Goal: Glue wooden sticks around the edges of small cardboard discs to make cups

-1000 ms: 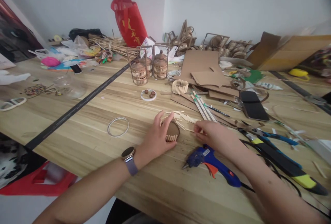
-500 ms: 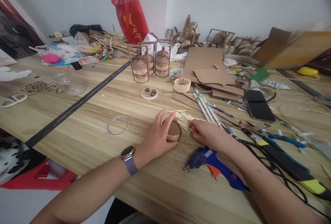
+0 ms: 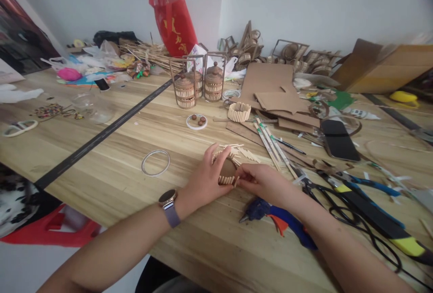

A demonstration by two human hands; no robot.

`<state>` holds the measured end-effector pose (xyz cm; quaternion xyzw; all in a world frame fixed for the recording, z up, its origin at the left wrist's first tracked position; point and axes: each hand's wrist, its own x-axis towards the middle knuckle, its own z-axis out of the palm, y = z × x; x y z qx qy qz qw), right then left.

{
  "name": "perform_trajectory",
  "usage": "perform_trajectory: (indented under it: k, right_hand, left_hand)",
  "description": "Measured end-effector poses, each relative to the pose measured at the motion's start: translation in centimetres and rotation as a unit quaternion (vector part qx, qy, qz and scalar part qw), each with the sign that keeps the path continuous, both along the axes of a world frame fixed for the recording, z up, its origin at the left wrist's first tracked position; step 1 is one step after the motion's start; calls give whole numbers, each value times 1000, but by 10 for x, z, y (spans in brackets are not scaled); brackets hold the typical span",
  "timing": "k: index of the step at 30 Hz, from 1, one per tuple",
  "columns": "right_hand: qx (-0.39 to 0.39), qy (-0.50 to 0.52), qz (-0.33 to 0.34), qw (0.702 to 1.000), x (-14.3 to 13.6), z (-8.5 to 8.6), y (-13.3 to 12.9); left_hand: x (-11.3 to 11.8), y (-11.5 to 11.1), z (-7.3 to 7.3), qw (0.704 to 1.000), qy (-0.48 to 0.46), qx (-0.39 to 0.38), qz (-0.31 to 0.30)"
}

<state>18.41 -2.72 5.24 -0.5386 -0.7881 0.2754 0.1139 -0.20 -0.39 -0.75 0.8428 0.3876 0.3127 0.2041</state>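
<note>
My left hand (image 3: pixel 211 176) curves around a small round brown base (image 3: pixel 227 171) edged with short wooden sticks, steadying it on the table. At the base's right edge, my right hand (image 3: pixel 255 179) has thumb and fingers pinched together against the rim; a short wooden stick (image 3: pixel 237 182) shows at the fingertips. Loose short sticks (image 3: pixel 248 152) lie just behind the base. Partly covered by my right forearm, a blue glue gun (image 3: pixel 259 209) with an orange trigger rests on the table. Farther back stands a finished-looking ring of sticks (image 3: pixel 239 112).
A white ring (image 3: pixel 155 163) lies to the left, and another ring holds several brown beads (image 3: pixel 201 121). Small lidded stick baskets (image 3: pixel 185 91) stand behind. To the right are cardboard sheets (image 3: pixel 270 81), a phone (image 3: pixel 339 139), pliers (image 3: pixel 372 185) and a black cable (image 3: pixel 355 225).
My right hand has moved from the loose sticks toward me and left, to the base's right edge. My left hand stays around the base.
</note>
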Motion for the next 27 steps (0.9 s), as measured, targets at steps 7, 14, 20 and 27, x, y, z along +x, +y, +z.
perform_trajectory:
  k: [7,14,20,27]
  right_hand:
    - [22,-1,6,1000,-5,-4,-2]
    - [40,0,12,999,-5,-7,-4]
    - [56,4,18,998,-4,-12,-3]
    - [55,10,19,998,-4,-12,-3]
  left_hand:
    - [-1,0,0,1000,1,-4,-2]
    - [-1,0,0,1000,-7,0,-11]
    - [-2,0,0,1000,-1,-7,-10]
    - [-2,1,-1,1000,-4,0,-14]
